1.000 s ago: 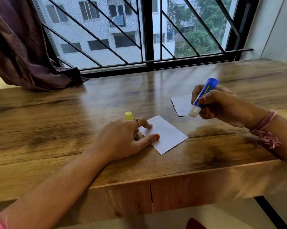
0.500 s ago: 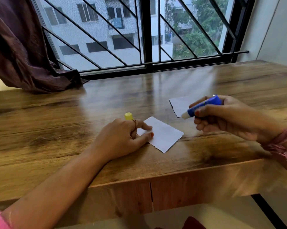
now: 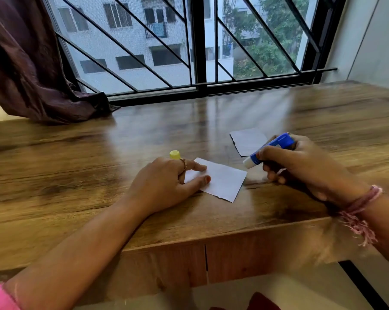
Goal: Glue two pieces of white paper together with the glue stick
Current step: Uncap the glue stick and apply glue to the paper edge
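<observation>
A small white paper piece (image 3: pixel 224 183) lies on the wooden table (image 3: pixel 99 166) near its front edge. My left hand (image 3: pixel 164 184) presses flat on the paper's left part with thumb and fingers. My right hand (image 3: pixel 300 166) grips a blue glue stick (image 3: pixel 270 149), uncapped, with its white tip pointing down-left just above the paper's right corner. A second white paper piece (image 3: pixel 248 144) lies farther back, partly behind the glue stick. The yellow cap (image 3: pixel 175 155) stands behind my left hand.
A dark purple curtain (image 3: pixel 32 70) drapes onto the table at the back left. A barred window (image 3: pixel 198 45) runs along the table's far edge. A white wall (image 3: pixel 372 39) is at the right.
My right hand has tilted the glue stick from upright to nearly flat and brought it down and left, toward the near paper. My left hand stays on the paper.
</observation>
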### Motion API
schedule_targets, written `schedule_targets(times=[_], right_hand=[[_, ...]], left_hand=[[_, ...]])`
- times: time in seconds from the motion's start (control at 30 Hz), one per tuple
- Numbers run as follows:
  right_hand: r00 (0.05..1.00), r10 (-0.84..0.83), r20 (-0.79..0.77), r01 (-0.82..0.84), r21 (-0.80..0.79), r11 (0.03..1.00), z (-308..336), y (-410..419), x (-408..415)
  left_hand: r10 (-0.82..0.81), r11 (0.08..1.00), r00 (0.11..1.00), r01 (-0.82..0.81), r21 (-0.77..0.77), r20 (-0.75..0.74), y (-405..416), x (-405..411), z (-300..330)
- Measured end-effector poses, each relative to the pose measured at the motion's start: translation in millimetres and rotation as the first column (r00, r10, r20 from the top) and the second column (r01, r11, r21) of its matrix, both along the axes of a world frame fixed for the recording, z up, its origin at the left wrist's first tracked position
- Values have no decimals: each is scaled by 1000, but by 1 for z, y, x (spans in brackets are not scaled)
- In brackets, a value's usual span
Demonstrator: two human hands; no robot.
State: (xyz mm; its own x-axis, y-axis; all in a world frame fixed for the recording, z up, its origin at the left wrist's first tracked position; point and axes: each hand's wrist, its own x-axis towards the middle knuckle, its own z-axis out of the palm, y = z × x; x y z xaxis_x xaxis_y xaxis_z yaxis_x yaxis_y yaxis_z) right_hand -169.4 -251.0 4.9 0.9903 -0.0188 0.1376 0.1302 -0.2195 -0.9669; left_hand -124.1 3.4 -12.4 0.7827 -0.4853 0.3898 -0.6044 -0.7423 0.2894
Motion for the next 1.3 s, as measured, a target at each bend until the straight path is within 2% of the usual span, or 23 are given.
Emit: schedule_targets(times=[0.2,0.63,0.77,0.9,1.03,1.17,1.3], right_hand=[[996,-52,76,68,-215,974,-1,9,-1],[984,-88,156,132,-297,946,0,11,-1],[991,-32,129,70,-300,951,0,12,-3],[982,-83,171,132,-298,945,0,10,0],[989,1,147,46,-316,948,-1,12,-5],[983,-20,182,76,-305,949,-1,10,-2],[978,111,176,-42,-354,934,-2,12,-7]], left_hand=[[15,1000,1000,-15,4,-22,-1,1,0],[23,1000,998,-23,5,-67,-2,-2,3],[26,1000,997,-25,16,-72,-2,-2,3],[27,1000,997,-26,14,-76,-2,-2,4],[37,999,996,-36,16,-76,-2,-3,4],[34,999,996,-33,17,-79,-2,-3,5],[35,999,997,-34,15,-75,-3,-3,5]])
